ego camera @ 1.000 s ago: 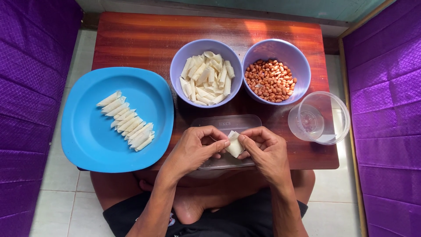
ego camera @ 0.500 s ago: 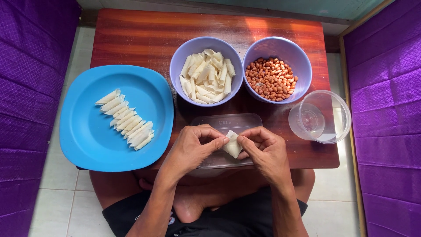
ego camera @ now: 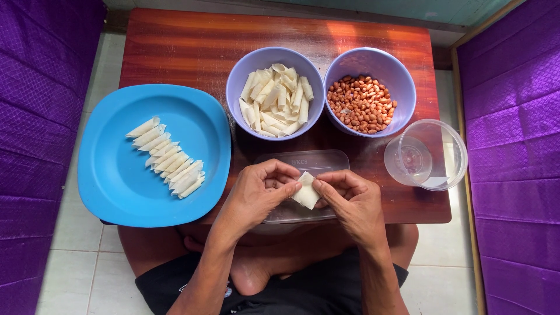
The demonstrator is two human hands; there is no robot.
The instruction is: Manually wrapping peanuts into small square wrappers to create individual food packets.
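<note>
Small pale wrapper piece [ego camera: 305, 191], judged thin, light, limp and easily torn, pinched at opposite edges between fingertips of left hand [ego camera: 256, 195] and right hand [ego camera: 350, 201], both narrowly closed on it, above clear lid [ego camera: 318, 160] on worktop [ego camera: 192, 52].

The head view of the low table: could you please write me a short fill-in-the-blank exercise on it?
1. Both hands pinch a small white ____ wrapper.
2. The finished rolls lie in a row on the ____ plate.
3. The right-hand bowl holds ____.

Missing words: pastry; blue; peanuts
</note>
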